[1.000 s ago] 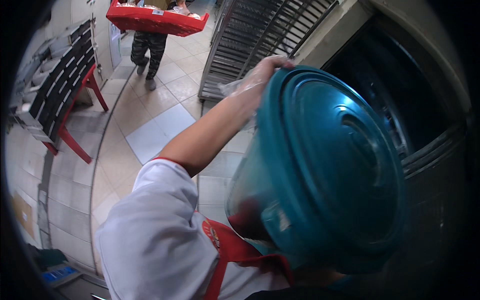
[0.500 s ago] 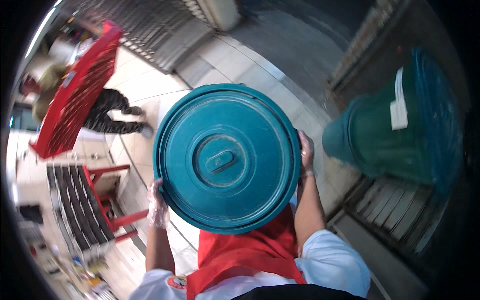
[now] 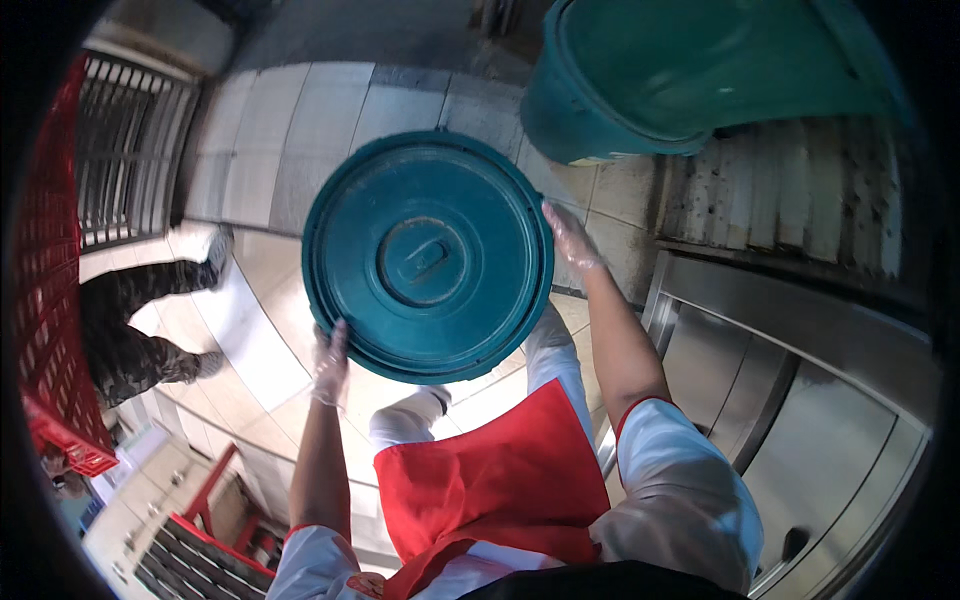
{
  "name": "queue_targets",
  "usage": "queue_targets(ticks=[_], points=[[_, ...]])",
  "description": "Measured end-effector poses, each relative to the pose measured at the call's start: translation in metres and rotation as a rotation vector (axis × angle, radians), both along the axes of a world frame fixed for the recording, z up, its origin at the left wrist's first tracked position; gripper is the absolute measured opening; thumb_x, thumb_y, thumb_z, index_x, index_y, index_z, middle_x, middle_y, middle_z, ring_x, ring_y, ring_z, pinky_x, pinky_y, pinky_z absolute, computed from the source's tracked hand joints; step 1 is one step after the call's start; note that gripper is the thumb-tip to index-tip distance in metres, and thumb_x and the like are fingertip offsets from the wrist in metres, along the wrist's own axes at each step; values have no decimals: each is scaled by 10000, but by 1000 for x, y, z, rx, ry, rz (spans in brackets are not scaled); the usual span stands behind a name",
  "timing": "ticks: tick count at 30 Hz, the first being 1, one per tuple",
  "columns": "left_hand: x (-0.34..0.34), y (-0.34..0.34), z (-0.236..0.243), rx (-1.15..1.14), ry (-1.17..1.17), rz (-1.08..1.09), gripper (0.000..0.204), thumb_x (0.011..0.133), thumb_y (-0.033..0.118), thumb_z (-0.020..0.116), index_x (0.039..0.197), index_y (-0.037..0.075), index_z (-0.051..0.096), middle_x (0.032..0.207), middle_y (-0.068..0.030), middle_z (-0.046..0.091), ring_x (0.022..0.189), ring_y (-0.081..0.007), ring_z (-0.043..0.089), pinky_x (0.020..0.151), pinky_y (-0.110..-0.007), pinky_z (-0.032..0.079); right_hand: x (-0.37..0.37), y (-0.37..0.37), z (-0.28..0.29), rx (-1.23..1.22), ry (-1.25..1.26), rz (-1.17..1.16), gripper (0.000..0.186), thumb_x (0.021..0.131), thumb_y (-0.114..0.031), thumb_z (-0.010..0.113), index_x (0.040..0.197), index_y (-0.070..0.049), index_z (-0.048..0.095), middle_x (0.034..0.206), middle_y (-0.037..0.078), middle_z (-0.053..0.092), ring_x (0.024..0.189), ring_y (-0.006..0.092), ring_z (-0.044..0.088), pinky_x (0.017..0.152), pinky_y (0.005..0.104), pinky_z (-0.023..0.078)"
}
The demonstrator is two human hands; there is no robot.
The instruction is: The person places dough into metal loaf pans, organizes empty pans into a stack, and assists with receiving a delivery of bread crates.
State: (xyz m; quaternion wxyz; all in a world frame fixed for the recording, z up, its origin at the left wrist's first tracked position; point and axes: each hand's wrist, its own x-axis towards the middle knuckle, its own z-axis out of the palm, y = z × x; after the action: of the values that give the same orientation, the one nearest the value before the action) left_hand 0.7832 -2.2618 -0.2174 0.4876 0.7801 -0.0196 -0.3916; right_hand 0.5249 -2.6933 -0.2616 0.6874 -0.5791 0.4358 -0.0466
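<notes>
A large round blue-green bin lid with a raised grip in its middle is held out in front of my body. Whether a bin sits beneath it is hidden. On its lower left rim my left hand is closed, in a clear plastic glove. At the right rim my right hand, gloved likewise, holds the edge with its fingers partly hidden. My red apron and shoes show below the lid.
At the upper right stand large green bins beside a slatted grate. Steel counter framing runs along my right. On the left a person in camouflage trousers is next to a red plastic crate. A red-framed rack stands lower left.
My view has turned to the right, so the green bins now appear nearer the top. The lid stays in both hands. The person with the red crate has come closer on the left.
</notes>
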Motion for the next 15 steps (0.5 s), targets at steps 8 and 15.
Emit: queue_targets(ticks=[8,15], points=[[-4,103,24,112,-139,-356,633,1023,402,574,1465,-31,438,1421,-265,542,1334,-307,522,1122,-397,391,-185,145,82,-297,663,-143,691,961,-553,579,1442,-66,486,1484,227,497,1397,367,458,1148,432,370],[-21,316,130,486,-51,-403,535,932,401,669,1303,17,640,1254,-244,669,1240,-338,599,1063,-405,444,-315,335,155,-266,1010,-107,414,928,-331,709,1234,-59,651,1149,114,700,1156,280,623,998,401,472]])
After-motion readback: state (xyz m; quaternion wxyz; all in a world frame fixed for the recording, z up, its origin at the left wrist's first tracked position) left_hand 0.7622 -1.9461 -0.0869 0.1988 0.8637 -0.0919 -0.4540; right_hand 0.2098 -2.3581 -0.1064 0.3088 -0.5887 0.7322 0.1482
